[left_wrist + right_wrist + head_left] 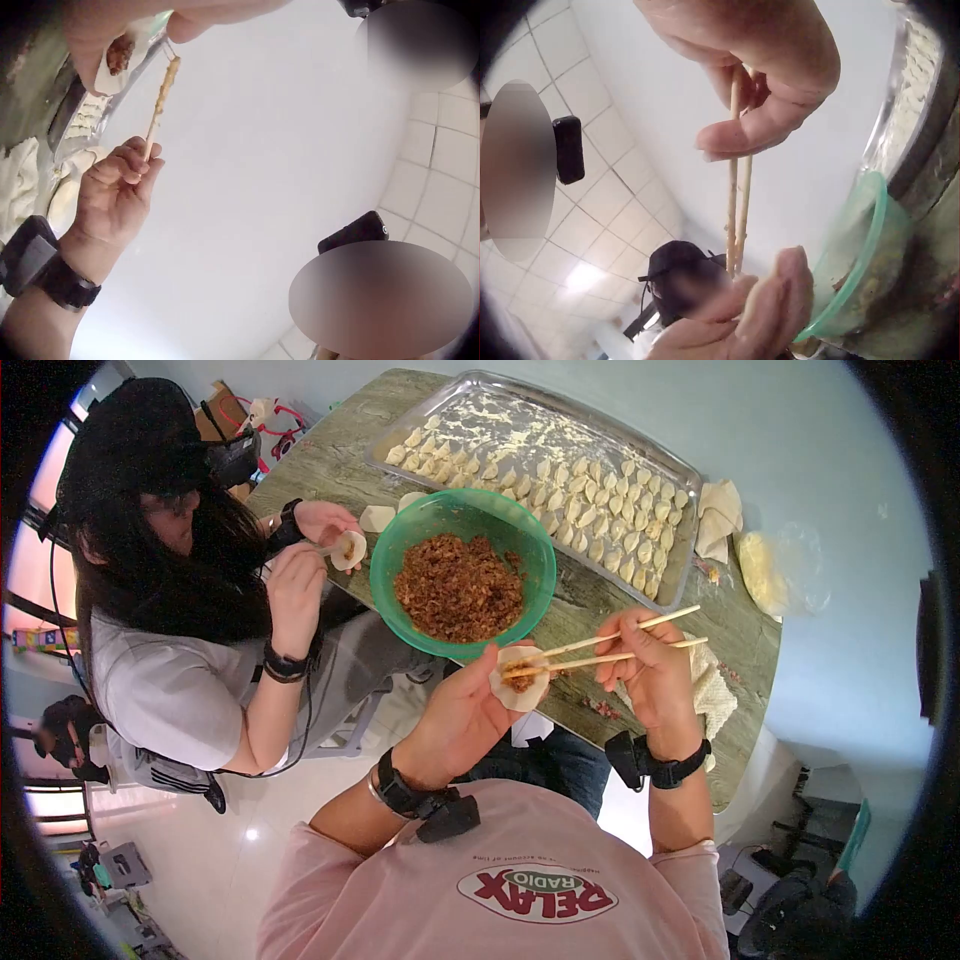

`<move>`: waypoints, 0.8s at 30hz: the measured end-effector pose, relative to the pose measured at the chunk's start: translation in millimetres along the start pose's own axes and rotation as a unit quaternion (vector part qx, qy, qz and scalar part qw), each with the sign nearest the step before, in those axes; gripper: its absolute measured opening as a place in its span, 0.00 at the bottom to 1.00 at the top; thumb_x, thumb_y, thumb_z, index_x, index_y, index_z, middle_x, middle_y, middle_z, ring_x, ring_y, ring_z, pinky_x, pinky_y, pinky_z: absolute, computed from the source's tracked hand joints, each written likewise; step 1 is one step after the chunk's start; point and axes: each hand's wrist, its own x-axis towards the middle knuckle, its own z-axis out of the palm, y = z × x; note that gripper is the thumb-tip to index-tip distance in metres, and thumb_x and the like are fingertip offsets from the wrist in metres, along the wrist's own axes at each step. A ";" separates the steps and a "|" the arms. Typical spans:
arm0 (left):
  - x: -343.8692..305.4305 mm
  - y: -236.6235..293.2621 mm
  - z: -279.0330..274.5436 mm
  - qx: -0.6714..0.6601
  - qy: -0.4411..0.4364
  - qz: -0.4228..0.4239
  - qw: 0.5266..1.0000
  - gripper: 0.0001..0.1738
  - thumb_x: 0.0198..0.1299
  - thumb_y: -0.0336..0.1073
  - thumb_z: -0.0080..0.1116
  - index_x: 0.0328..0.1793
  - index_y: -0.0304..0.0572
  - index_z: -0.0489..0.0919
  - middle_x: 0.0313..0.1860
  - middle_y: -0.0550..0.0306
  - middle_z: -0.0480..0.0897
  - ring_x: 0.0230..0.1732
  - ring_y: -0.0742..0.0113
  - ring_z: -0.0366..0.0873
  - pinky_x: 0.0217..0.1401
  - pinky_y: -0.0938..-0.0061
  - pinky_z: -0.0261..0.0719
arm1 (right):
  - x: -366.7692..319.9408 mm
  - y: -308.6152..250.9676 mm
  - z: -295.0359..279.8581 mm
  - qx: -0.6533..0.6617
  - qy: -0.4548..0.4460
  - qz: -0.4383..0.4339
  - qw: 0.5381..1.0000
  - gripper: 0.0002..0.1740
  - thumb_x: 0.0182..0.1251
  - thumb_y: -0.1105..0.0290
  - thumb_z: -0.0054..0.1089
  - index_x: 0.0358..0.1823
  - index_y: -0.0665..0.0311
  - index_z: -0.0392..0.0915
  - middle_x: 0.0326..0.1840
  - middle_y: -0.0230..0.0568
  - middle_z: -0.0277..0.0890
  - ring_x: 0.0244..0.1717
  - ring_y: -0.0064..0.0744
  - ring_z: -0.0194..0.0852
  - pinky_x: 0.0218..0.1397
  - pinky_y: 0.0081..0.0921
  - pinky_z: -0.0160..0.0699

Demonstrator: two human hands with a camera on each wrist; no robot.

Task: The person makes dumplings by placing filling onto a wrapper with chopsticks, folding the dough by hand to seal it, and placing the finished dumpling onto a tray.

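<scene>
In the head view my left hand [458, 718] holds a round, pale dumpling wrapper [526, 699], its thumb along the near edge. Brown minced filling [120, 56] sits on the wrapper. My right hand [655, 678] grips a pair of wooden chopsticks [675, 617], their tips down at the filling. Bits of filling coat the chopstick in the left wrist view. Just beyond the left hand stands a green bowl [545, 575] of the same mince. The right wrist view shows the left fingers [791, 289] curled up beneath the chopstick tips, the wrapper there hidden behind them.
A metal tray [640, 442] with rows of folded dumplings lies along the back of the table [340, 445]. At left another person [180, 690] holds a filled wrapper [350, 548]. A cloth [712, 695] and a bag of dough [762, 572] lie at the right.
</scene>
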 end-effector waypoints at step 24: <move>-28.2 26.0 -37.7 -0.055 0.072 0.094 0.991 0.24 0.70 0.44 0.36 0.62 0.33 0.65 0.60 0.47 0.72 0.62 0.57 0.69 0.66 0.67 0.67 | 63.0 59.5 29.6 -0.162 0.077 -0.017 0.984 0.11 0.66 0.71 0.52 0.35 0.75 0.74 0.26 0.43 0.75 0.18 0.28 0.75 0.17 0.18 0.75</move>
